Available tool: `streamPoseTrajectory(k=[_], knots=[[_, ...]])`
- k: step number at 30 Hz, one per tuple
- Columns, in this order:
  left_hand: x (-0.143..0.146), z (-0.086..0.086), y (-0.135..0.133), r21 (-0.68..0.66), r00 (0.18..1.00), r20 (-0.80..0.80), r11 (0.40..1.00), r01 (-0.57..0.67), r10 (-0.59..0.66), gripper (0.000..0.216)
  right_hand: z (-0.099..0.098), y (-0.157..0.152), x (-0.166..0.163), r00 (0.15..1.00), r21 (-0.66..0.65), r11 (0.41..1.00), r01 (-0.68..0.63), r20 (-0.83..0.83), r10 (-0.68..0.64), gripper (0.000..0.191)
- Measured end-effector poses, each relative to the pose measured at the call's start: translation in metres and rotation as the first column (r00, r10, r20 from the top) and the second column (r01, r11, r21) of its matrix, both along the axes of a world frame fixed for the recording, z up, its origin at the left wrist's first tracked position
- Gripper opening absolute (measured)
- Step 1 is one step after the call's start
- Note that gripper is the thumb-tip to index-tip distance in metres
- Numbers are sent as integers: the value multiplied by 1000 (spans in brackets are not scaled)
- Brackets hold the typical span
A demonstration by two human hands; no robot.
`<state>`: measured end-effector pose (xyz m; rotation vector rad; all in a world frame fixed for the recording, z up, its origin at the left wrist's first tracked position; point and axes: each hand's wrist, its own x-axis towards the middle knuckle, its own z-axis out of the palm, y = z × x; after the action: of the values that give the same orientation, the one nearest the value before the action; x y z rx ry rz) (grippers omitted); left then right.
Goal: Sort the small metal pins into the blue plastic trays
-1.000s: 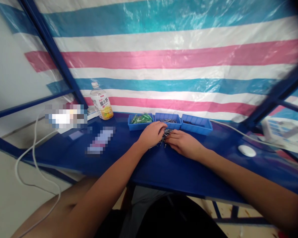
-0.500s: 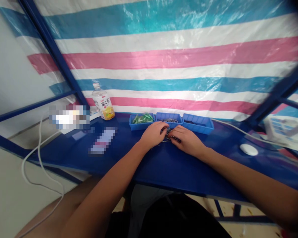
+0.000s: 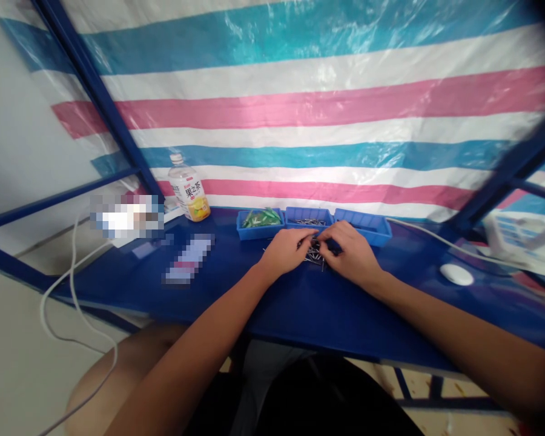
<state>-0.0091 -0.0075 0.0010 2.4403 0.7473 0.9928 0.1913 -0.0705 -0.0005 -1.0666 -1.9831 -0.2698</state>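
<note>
A small pile of thin metal pins [image 3: 314, 254], perhaps nails or rivets, lies on the blue table between my hands. My left hand [image 3: 286, 249] is at the pile's left side, thumb and fingers pinched together. From the right, my right hand [image 3: 350, 253] curls over the pile, its thumb and index finger also closed. The fingertips of both hands nearly meet above the pins, and what they hold is too small to make out. Just behind my hands is a blue bin [image 3: 290, 213] with more metal pins in it.
A blue bin [image 3: 244, 234] of green pieces stands left of the pin bin; another blue bin [image 3: 381, 235] with dark contents stands right. A drink bottle [image 3: 189, 189] is at the back left, a white mouse [image 3: 456, 274] at the right. A white cable [image 3: 436, 243] crosses the back right.
My fingertips have come together above the pile, and my right hand has lifted and turned slightly. More of the pins on the table now show.
</note>
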Motion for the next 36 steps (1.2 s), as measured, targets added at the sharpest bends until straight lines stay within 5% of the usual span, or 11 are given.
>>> streamPoseTrajectory(k=[11,17,28,36], knots=[[2,2,2,-299,950,307,954,37,60,11,-2,-3,3,994,-75,991,-109,-9,108,13],[3,-5,5,-422,924,366,905,60,109,31,1,-6,8,998,-55,997,-57,-32,55,22],[1,-3,3,-249,982,188,967,47,0,15,2,-6,13,994,-15,996,-89,67,90,22],[3,-3,0,-246,976,218,968,41,14,28,-5,-4,13,993,-98,989,-110,32,114,11]])
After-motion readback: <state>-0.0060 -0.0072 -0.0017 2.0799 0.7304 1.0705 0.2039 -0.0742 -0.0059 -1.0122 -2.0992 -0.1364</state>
